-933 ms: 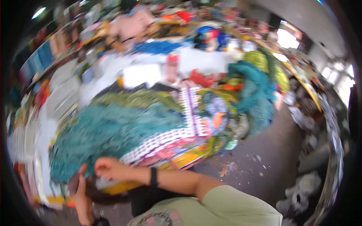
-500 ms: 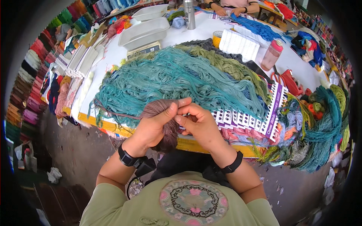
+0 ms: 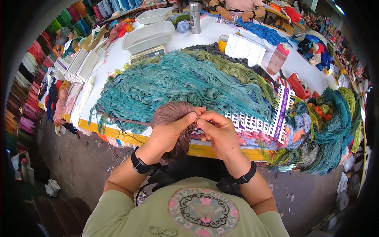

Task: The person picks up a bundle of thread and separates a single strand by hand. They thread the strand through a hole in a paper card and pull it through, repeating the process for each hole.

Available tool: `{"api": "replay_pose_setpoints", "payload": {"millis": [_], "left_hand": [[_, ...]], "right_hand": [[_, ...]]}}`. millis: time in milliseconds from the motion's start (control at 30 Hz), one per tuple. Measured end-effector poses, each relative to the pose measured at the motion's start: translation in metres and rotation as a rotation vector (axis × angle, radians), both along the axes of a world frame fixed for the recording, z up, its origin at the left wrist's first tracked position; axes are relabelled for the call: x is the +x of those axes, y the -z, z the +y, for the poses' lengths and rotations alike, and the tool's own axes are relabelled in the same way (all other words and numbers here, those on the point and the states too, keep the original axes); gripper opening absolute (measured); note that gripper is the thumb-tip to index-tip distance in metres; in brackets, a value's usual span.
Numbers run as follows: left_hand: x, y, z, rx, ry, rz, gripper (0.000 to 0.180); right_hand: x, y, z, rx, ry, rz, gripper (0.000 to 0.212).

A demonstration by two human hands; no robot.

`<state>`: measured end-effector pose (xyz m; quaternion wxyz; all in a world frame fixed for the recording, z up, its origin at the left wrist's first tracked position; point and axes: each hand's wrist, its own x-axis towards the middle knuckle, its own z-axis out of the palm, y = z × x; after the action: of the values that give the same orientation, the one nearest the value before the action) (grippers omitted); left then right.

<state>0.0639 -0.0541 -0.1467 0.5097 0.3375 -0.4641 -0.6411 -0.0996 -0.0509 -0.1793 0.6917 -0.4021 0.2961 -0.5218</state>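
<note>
A hank of mauve-brown thread (image 3: 171, 112) bulges over the back of my left hand (image 3: 167, 136), which is closed around it, and its lower part hangs below my palm. My right hand (image 3: 223, 136) is closed in a pinch, thumb against forefinger, right beside my left thumb at the hank's edge. Whatever lies between the right fingertips is too fine to make out. Just beyond both hands, a big heap of teal thread (image 3: 158, 85) spreads over the table. Punched thread cards (image 3: 252, 123) lie to the right of my hands, partly under the heap.
Across the white table (image 3: 205, 37) stand grey plastic trays (image 3: 147, 39), a steel flask (image 3: 194, 17), a pink-capped bottle (image 3: 278, 59) and a red-handled tool (image 3: 285, 81). Mixed thread hanks (image 3: 335, 114) spill over the right edge. Opposite, a person's hands (image 3: 237, 15) handle blue thread (image 3: 264, 31).
Both hands have shifted slightly right, and more of the hank bulges up above my left hand. My right hand keeps its pinch beside the left thumb. The view has tilted a little.
</note>
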Motion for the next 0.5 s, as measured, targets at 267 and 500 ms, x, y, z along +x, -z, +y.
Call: {"api": "replay_pose_setpoints", "payload": {"millis": [267,500], "left_hand": [[0.005,0.002,0.007,0.027,-0.026,0.035,0.023],[0.008,0.002,0.006,0.017,0.026,0.082,0.022]], "right_hand": [[0.008,-0.007,0.004,0.155,-0.026,-0.155,0.007],[0.011,-0.012,0.005,0.174,-0.014,-0.183,0.006]]}}
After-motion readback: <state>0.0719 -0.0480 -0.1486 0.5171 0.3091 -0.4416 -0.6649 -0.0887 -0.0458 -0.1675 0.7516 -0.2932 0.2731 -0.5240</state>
